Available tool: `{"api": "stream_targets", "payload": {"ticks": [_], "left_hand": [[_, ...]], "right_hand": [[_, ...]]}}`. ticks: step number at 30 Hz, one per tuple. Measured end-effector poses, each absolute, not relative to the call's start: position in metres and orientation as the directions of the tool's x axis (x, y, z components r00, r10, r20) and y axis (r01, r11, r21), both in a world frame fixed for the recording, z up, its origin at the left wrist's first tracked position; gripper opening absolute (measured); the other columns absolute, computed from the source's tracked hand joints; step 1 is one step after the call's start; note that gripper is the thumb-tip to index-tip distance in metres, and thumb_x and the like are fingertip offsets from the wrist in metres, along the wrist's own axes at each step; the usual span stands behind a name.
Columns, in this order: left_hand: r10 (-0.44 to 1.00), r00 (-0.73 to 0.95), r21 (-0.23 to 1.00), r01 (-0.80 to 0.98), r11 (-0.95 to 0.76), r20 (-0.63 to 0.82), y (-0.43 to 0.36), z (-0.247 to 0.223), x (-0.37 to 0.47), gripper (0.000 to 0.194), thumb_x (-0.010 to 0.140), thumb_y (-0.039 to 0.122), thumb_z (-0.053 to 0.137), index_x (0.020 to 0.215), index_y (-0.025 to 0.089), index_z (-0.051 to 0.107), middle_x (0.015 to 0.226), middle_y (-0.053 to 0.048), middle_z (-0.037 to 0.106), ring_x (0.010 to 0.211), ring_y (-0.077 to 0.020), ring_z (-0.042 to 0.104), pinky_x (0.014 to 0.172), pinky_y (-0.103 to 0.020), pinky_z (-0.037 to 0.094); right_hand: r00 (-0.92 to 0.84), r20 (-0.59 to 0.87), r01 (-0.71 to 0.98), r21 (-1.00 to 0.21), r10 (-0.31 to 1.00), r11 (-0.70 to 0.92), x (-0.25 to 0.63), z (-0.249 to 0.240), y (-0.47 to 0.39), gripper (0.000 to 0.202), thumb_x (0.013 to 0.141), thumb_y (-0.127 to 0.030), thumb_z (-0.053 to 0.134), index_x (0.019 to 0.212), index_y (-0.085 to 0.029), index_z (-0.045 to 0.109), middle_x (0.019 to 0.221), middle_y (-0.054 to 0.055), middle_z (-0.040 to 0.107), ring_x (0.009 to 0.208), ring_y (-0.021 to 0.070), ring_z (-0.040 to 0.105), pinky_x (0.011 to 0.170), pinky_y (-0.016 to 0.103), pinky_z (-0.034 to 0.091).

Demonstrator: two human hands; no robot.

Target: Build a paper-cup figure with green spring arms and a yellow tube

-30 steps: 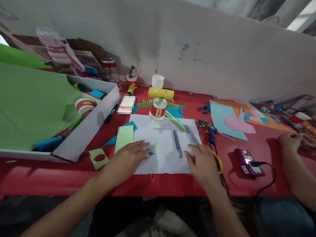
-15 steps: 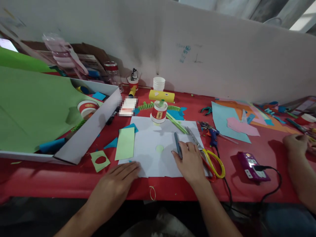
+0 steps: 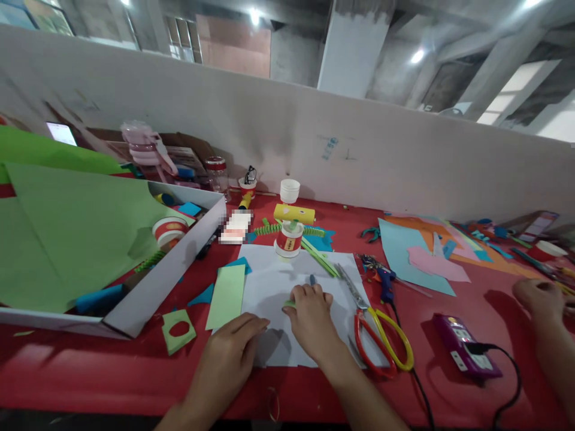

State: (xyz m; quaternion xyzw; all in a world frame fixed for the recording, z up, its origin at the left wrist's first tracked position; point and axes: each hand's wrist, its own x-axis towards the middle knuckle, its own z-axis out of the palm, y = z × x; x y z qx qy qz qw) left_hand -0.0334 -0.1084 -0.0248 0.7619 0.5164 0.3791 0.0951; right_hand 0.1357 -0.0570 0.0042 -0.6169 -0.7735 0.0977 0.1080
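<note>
My right hand [image 3: 311,320] is over the white paper, with its fingers curled and the thumb and fingertips at a small green paper circle [image 3: 290,304], which they partly cover. One end of a dark blue-grey stick-like tool [image 3: 312,279] shows just beyond its knuckles; the rest is hidden. At the near left edge of the white paper sheets [image 3: 265,275], my left hand [image 3: 231,353] hovers or rests with loosely bent fingers, holding nothing visible. A red-and-white paper cup [image 3: 288,240] with green coiled arms stands at the sheets' far edge. Yellow-and-red-handled scissors [image 3: 359,299] lie right of my right hand.
A white box [image 3: 179,257] with green card fills the left. Cut green paper [image 3: 178,330] and a yellow roll [image 3: 294,214] lie about. To the right are a blue glue gun [image 3: 386,284], a purple corded device [image 3: 465,347], coloured paper [image 3: 413,251] and another person's hand [image 3: 539,299].
My right hand has moved left from the blue-grey tool onto the green circle. My left hand has lifted from lying flat and its fingers are more bent. The view has tilted up.
</note>
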Motion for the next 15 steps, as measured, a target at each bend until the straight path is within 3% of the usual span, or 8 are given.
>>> {"api": "stream_targets", "payload": {"ticks": [6, 10, 12, 15], "left_hand": [[0.900, 0.068, 0.679, 0.632, -0.373, 0.431, -0.097, -0.017, -0.027, 0.027, 0.090, 0.020, 0.045, 0.102, 0.022, 0.070, 0.098, -0.007, 0.075, 0.088, -0.0192, 0.072, 0.076, -0.029, 0.060], [0.967, 0.105, 0.800, 0.544, -0.252, 0.232, -0.064, -0.010, -0.020, 0.039, 0.080, 0.018, 0.052, 0.117, 0.018, 0.065, 0.108, -0.010, 0.073, 0.090, -0.0208, 0.070, 0.076, -0.034, 0.059], [0.980, 0.173, 0.866, 0.471, -0.166, 0.094, -0.045, -0.009, -0.017, 0.045, 0.076, 0.017, 0.053, 0.120, 0.018, 0.064, 0.101, -0.008, 0.075, 0.087, -0.0199, 0.071, 0.075, -0.032, 0.058], [0.958, 0.285, 0.904, 0.414, -0.104, -0.020, -0.024, -0.009, -0.014, 0.039, 0.073, 0.017, 0.052, 0.108, 0.017, 0.070, 0.078, -0.002, 0.073, 0.074, -0.0177, 0.069, 0.069, -0.028, 0.055]], "right_hand": [[-0.209, 0.068, 0.827, -0.520, 0.976, 0.213, 0.145, 0.002, -0.047, 0.011, 0.084, -0.010, 0.065, 0.077, -0.019, 0.066, 0.079, 0.004, 0.072, 0.084, 0.0239, 0.062, 0.075, 0.033, 0.038], [-0.190, 0.060, 0.768, -0.613, 0.980, 0.187, 0.150, 0.005, -0.034, 0.013, 0.085, -0.011, 0.061, 0.078, -0.021, 0.066, 0.080, 0.001, 0.072, 0.081, 0.0177, 0.062, 0.073, 0.026, 0.040], [-0.179, 0.064, 0.739, -0.650, 0.982, 0.177, 0.151, 0.005, -0.029, 0.012, 0.085, -0.012, 0.060, 0.079, -0.020, 0.067, 0.080, 0.000, 0.072, 0.079, 0.0163, 0.062, 0.072, 0.025, 0.041], [-0.155, 0.075, 0.703, -0.692, 0.985, 0.163, 0.154, 0.003, -0.025, 0.011, 0.085, -0.014, 0.060, 0.081, -0.020, 0.068, 0.079, 0.000, 0.072, 0.076, 0.0152, 0.063, 0.070, 0.023, 0.043]]}}
